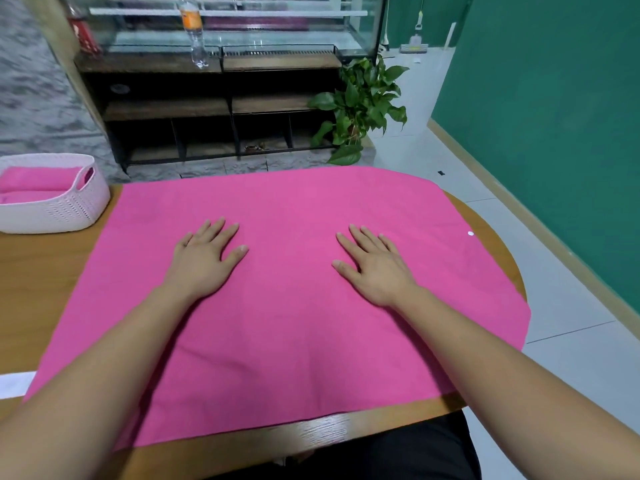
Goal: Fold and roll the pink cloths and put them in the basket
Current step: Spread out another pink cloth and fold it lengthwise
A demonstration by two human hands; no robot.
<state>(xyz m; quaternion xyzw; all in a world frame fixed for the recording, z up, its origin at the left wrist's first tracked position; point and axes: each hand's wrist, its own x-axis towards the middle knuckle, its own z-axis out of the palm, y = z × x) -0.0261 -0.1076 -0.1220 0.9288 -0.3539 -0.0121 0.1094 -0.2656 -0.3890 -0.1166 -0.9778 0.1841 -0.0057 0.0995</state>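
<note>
A large pink cloth (287, 209) lies spread flat over most of the wooden table (41, 268), its right side hanging past the table's edge. My left hand (204, 259) rests palm down on the cloth left of centre, fingers apart. My right hand (375, 268) lies flat on the cloth right of centre, fingers also apart. Neither hand grips anything. A pale pink perforated basket (65, 209) stands at the table's far left corner. Rolled pink cloths (38, 180) lie inside it.
A white strip (15, 384) lies at the table's left near edge. Beyond the table stand a dark shelf unit (207, 109) with a glass case and a plastic bottle (194, 29), and a green potted plant (360, 109). Green wall on the right.
</note>
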